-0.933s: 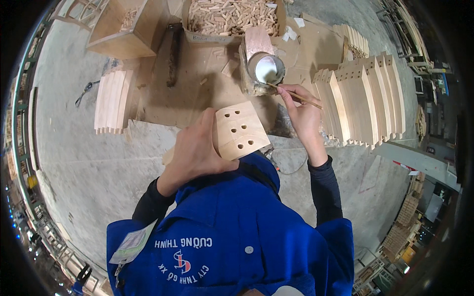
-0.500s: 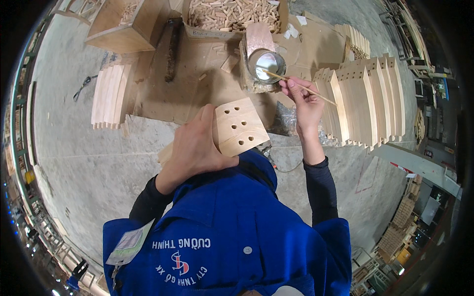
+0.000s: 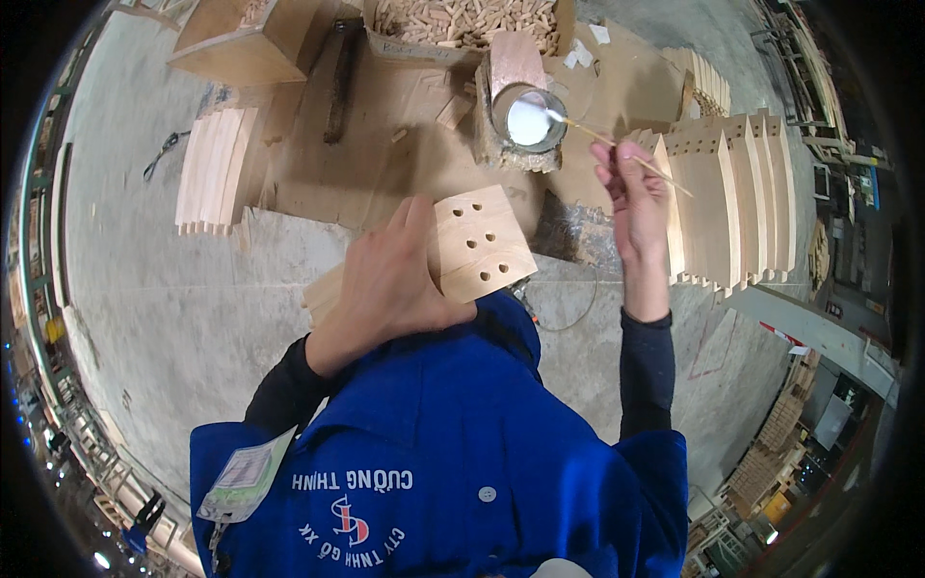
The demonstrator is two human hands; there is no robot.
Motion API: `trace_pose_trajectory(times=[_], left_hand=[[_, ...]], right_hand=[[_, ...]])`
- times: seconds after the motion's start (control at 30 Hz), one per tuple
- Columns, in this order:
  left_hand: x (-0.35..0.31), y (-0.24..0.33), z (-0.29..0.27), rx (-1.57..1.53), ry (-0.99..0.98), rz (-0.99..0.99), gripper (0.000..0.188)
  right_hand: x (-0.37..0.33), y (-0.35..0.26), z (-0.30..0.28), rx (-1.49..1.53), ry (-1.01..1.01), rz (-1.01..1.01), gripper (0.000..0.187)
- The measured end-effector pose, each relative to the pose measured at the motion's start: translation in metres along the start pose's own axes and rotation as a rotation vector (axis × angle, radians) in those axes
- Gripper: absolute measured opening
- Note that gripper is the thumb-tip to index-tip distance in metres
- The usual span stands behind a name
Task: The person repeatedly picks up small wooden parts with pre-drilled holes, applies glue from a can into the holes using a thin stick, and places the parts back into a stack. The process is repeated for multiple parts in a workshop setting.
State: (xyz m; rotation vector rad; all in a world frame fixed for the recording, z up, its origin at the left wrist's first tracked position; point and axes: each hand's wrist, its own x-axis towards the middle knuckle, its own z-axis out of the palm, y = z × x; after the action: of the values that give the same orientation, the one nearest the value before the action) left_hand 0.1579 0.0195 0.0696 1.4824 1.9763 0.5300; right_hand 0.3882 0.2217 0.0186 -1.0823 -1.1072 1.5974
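My left hand (image 3: pixel 385 275) is wrapped round a pale wooden board (image 3: pixel 496 246), its holed end turned up in front of my body. Several drilled holes show in that end. Between the fingers of my right hand (image 3: pixel 638 197) is a thin wooden stick (image 3: pixel 599 135), pinched near its middle. The stick's tip, white and wet, is at the right rim of a round pot (image 3: pixel 549 144) holding white liquid (image 3: pixel 528 122), which looks like glue. The pot rests on a crusted wooden block (image 3: pixel 525 159), below a pinkish wood piece (image 3: pixel 517 60).
A carton of wooden dowels (image 3: pixel 414 48) lies beyond the pot, with an open wooden box (image 3: pixel 241 53) to its left. Curved boards (image 3: pixel 217 173) stand at the left. More drilled boards (image 3: pixel 713 202) stand close to my right hand. A dark bar (image 3: pixel 342 82) lies on the cardboard (image 3: pixel 289 178).
My right hand has moved right, drawing the stick's tip from inside the pot to its right rim. My left hand keeps its hold on the board, which sits slightly further right in view.
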Motion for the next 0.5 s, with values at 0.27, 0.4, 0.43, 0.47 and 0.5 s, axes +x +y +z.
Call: trace_pose_trajectory(times=[0.27, 0.4, 0.43, 0.47, 0.5], left_hand=[[0.001, 0.003, 0.01, 0.057, -0.008, 0.01, 0.085], [0.001, 0.005, 0.013, 0.05, 0.004, 0.045, 0.083], [0.001, 0.005, 0.013, 0.046, 0.006, 0.045, 0.082], [0.0, 0.005, 0.014, 0.048, 0.019, 0.052, 0.081], [-0.001, 0.005, 0.014, 0.05, 0.031, 0.059, 0.081]], right_hand=[[-0.085, -0.075, 0.017, -0.434, -0.366, -0.24, 0.011], [-0.099, -0.074, 0.018, -0.597, -0.5, -0.396, 0.012], [-0.101, -0.075, 0.018, -0.664, -0.531, -0.42, 0.012], [-0.101, -0.075, 0.018, -0.679, -0.545, -0.435, 0.012], [-0.101, -0.074, 0.018, -0.694, -0.559, -0.451, 0.011]])
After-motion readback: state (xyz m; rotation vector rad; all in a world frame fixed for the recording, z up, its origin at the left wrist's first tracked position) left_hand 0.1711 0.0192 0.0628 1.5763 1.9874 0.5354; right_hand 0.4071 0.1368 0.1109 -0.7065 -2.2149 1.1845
